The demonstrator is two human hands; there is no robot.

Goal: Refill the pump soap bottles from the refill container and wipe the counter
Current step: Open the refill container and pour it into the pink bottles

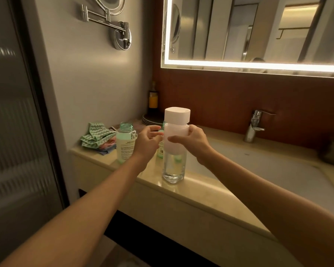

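Spillage was judged the main risk. The refill container [174, 164] was stood upright close to the front lip of the counter [201, 191], with its white cap still fitted. If it were tilted or uncapped under a loose grip, it could be dropped off that lip at 6 o'clock. It could also be swung into the open-necked soap bottle [126, 145] standing at its 9 o'clock. A second soap bottle [161, 150] was seen just behind it, mostly hidden. The right hand [196, 140] was wrapped around the container's frosted upper body, thumb laid across the front. The left hand [148, 141] was held at the container's 9 o'clock with fingers half curled. Nothing was seen in it, and contact with the container could not be told.
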